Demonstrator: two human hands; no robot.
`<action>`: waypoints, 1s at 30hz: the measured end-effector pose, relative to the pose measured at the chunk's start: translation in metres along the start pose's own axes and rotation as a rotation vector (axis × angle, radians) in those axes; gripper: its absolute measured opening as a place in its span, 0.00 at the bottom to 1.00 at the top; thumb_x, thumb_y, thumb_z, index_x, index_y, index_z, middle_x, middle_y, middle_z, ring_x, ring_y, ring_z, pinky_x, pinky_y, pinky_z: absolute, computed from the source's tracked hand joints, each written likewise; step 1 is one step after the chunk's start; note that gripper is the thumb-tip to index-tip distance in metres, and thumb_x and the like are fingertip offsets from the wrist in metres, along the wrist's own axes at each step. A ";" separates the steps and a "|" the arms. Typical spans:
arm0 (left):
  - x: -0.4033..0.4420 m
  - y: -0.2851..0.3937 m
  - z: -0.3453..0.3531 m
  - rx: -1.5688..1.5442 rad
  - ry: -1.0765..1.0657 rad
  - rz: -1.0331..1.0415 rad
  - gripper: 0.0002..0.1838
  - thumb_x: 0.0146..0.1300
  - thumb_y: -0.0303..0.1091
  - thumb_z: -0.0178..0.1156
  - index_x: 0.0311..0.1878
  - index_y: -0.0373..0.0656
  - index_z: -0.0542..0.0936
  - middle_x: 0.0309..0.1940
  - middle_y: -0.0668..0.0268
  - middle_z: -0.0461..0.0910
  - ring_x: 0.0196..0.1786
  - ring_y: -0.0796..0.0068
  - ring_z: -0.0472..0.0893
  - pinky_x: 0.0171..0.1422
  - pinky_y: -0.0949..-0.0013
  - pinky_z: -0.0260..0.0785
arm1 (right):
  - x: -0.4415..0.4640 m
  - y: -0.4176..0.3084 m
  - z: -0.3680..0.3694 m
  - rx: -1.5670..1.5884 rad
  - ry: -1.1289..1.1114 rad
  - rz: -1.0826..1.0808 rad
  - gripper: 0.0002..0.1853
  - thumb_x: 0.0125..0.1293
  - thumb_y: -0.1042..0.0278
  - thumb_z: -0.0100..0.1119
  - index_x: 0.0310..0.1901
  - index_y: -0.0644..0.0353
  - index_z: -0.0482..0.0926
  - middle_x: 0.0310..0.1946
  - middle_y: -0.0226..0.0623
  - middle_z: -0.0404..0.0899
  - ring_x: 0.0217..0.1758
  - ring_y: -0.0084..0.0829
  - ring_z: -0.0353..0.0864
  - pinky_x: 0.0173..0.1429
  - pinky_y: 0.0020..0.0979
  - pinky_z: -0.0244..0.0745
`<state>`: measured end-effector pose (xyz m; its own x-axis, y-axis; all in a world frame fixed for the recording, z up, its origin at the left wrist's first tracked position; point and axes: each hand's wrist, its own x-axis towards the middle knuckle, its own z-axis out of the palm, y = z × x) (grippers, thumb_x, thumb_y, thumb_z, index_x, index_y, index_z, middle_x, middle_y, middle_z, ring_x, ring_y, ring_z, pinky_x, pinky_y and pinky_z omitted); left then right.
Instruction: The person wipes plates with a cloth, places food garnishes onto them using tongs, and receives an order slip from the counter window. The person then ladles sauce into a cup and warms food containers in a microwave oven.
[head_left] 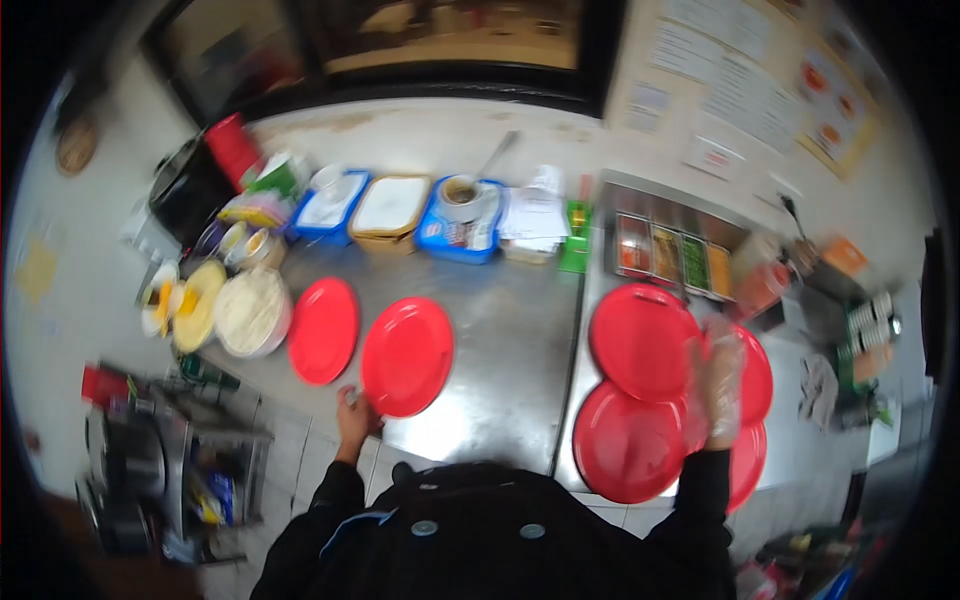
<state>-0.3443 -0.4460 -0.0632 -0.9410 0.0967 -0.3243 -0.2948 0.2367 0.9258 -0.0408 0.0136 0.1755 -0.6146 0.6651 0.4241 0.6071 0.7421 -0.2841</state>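
My left hand (356, 418) is at the front edge of the steel table, just below two red oval plates, one on the left (324, 331) and one on the right (408, 357). Its fingers look curled, with a small pale spot at their tips that I cannot make out. My right hand (718, 385), in a clear plastic glove, reaches over several red plates that lie close together and partly overlap, among them an upper one (640, 340) and a lower one (625, 445). Blur smears the gloved fingers, and their grip does not show.
A white tub of shredded white food (252, 312) stands at the left. Along the wall are blue tubs (458, 235), a brown-edged tub (393, 205) and papers (535, 215). Metal trays of toppings (675, 258) sit at the back right, beside a red-filled bottle (762, 290).
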 end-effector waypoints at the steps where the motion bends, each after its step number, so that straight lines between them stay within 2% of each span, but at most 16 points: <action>1: -0.007 0.018 0.000 0.193 0.014 0.080 0.24 0.61 0.33 0.56 0.57 0.42 0.60 0.20 0.59 0.75 0.17 0.69 0.74 0.20 0.66 0.68 | -0.014 -0.026 0.048 0.203 0.139 -0.233 0.13 0.53 0.74 0.61 0.42 0.63 0.76 0.41 0.47 0.76 0.46 0.46 0.76 0.49 0.39 0.72; 2: -0.011 0.030 -0.001 0.386 0.016 0.153 0.24 0.59 0.32 0.56 0.57 0.42 0.61 0.20 0.58 0.75 0.18 0.66 0.75 0.22 0.65 0.69 | -0.034 -0.047 0.082 0.139 0.012 -0.338 0.14 0.53 0.70 0.62 0.42 0.63 0.76 0.38 0.48 0.77 0.44 0.46 0.77 0.48 0.38 0.73; 3: -0.016 0.042 -0.003 0.478 0.047 0.269 0.25 0.57 0.31 0.57 0.57 0.41 0.62 0.25 0.55 0.76 0.24 0.62 0.77 0.28 0.63 0.70 | -0.044 -0.100 0.091 0.123 -0.343 -0.231 0.16 0.55 0.65 0.61 0.43 0.64 0.76 0.35 0.48 0.79 0.42 0.45 0.79 0.47 0.37 0.73; 5: -0.005 0.057 -0.014 0.545 0.073 0.537 0.25 0.54 0.29 0.58 0.57 0.41 0.66 0.37 0.51 0.75 0.40 0.55 0.77 0.43 0.59 0.70 | -0.082 -0.147 0.162 0.357 -0.596 -0.209 0.18 0.57 0.60 0.60 0.44 0.65 0.76 0.35 0.46 0.80 0.38 0.46 0.80 0.46 0.37 0.74; 6: 0.005 0.059 -0.023 0.513 0.075 0.684 0.25 0.53 0.28 0.59 0.56 0.41 0.68 0.44 0.50 0.74 0.48 0.53 0.75 0.52 0.57 0.68 | -0.104 -0.164 0.207 0.400 -0.545 -0.199 0.19 0.58 0.61 0.60 0.46 0.65 0.74 0.35 0.45 0.81 0.36 0.43 0.81 0.42 0.36 0.75; 8: 0.028 0.065 -0.044 0.624 0.034 0.758 0.24 0.53 0.27 0.58 0.56 0.42 0.69 0.49 0.51 0.71 0.53 0.52 0.71 0.57 0.56 0.64 | -0.131 -0.213 0.241 0.438 -0.497 -0.184 0.20 0.58 0.63 0.61 0.49 0.65 0.73 0.34 0.45 0.81 0.33 0.40 0.82 0.37 0.36 0.77; 9: 0.038 0.064 -0.055 0.737 -0.014 0.841 0.24 0.53 0.27 0.57 0.57 0.42 0.70 0.55 0.52 0.69 0.58 0.51 0.68 0.63 0.56 0.60 | -0.132 -0.248 0.242 0.710 -0.634 0.165 0.21 0.58 0.65 0.61 0.51 0.65 0.71 0.33 0.44 0.81 0.31 0.36 0.82 0.32 0.35 0.76; 10: 0.047 0.057 -0.067 0.733 -0.020 0.835 0.24 0.53 0.27 0.57 0.57 0.42 0.70 0.55 0.52 0.69 0.58 0.51 0.68 0.63 0.56 0.60 | -0.137 -0.272 0.244 0.971 -0.752 0.531 0.22 0.58 0.68 0.61 0.53 0.64 0.69 0.32 0.43 0.81 0.28 0.33 0.82 0.26 0.33 0.76; 11: 0.056 0.049 -0.079 0.741 -0.123 0.857 0.23 0.54 0.26 0.57 0.57 0.43 0.71 0.55 0.54 0.69 0.59 0.51 0.67 0.65 0.56 0.58 | -0.148 -0.279 0.261 0.963 -0.754 0.535 0.22 0.58 0.68 0.61 0.53 0.64 0.69 0.32 0.43 0.81 0.28 0.33 0.82 0.26 0.33 0.76; 13: 0.066 0.035 -0.099 0.763 -0.258 0.870 0.24 0.56 0.26 0.55 0.59 0.47 0.72 0.58 0.58 0.69 0.62 0.51 0.65 0.68 0.56 0.57 | -0.164 -0.277 0.312 0.825 -0.348 0.289 0.23 0.58 0.73 0.60 0.54 0.64 0.66 0.27 0.39 0.78 0.23 0.28 0.79 0.18 0.30 0.73; 17: 0.063 0.030 -0.130 0.739 -0.350 0.890 0.23 0.57 0.28 0.56 0.59 0.50 0.73 0.59 0.62 0.69 0.63 0.53 0.65 0.67 0.58 0.57 | -0.168 -0.291 0.318 0.806 -0.299 0.377 0.17 0.58 0.71 0.59 0.48 0.64 0.68 0.24 0.39 0.77 0.15 0.29 0.75 0.15 0.30 0.71; 19: 0.065 0.030 -0.135 0.737 -0.384 0.888 0.23 0.57 0.28 0.56 0.59 0.50 0.73 0.59 0.61 0.69 0.63 0.53 0.65 0.67 0.58 0.57 | -0.166 -0.314 0.282 1.012 -0.337 0.727 0.13 0.59 0.71 0.58 0.43 0.64 0.68 0.21 0.38 0.76 0.11 0.28 0.71 0.14 0.29 0.70; 23: 0.075 0.033 -0.129 0.732 -0.413 0.915 0.24 0.55 0.28 0.58 0.58 0.50 0.74 0.59 0.61 0.69 0.62 0.54 0.65 0.67 0.59 0.57 | -0.173 -0.306 0.278 1.042 -0.340 0.836 0.11 0.59 0.71 0.58 0.40 0.63 0.68 0.20 0.37 0.75 0.10 0.29 0.71 0.14 0.29 0.69; 26: 0.078 0.041 -0.127 0.763 -0.477 0.876 0.24 0.56 0.28 0.57 0.59 0.50 0.73 0.61 0.62 0.68 0.64 0.55 0.64 0.68 0.58 0.56 | -0.172 -0.304 0.258 1.132 -0.360 0.803 0.12 0.57 0.71 0.60 0.38 0.66 0.69 0.22 0.40 0.75 0.15 0.33 0.76 0.16 0.31 0.70; 29: 0.083 0.045 -0.129 0.764 -0.544 0.838 0.25 0.57 0.27 0.56 0.61 0.50 0.71 0.62 0.61 0.66 0.65 0.54 0.62 0.69 0.58 0.55 | -0.166 -0.288 0.257 1.031 -0.517 0.760 0.14 0.58 0.69 0.60 0.41 0.66 0.71 0.23 0.42 0.77 0.18 0.33 0.77 0.19 0.32 0.72; 30: 0.084 0.047 -0.131 0.736 -0.577 0.850 0.26 0.57 0.27 0.56 0.61 0.49 0.70 0.63 0.60 0.65 0.66 0.54 0.61 0.69 0.58 0.55 | -0.164 -0.286 0.256 0.518 -0.407 0.554 0.15 0.58 0.67 0.61 0.43 0.67 0.72 0.24 0.44 0.78 0.20 0.33 0.79 0.24 0.33 0.73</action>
<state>-0.4590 -0.5533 -0.0219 -0.5231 0.8452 0.1094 0.7030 0.3553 0.6161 -0.2424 -0.2859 -0.0326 -0.4907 0.8469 -0.2047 0.6275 0.1806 -0.7574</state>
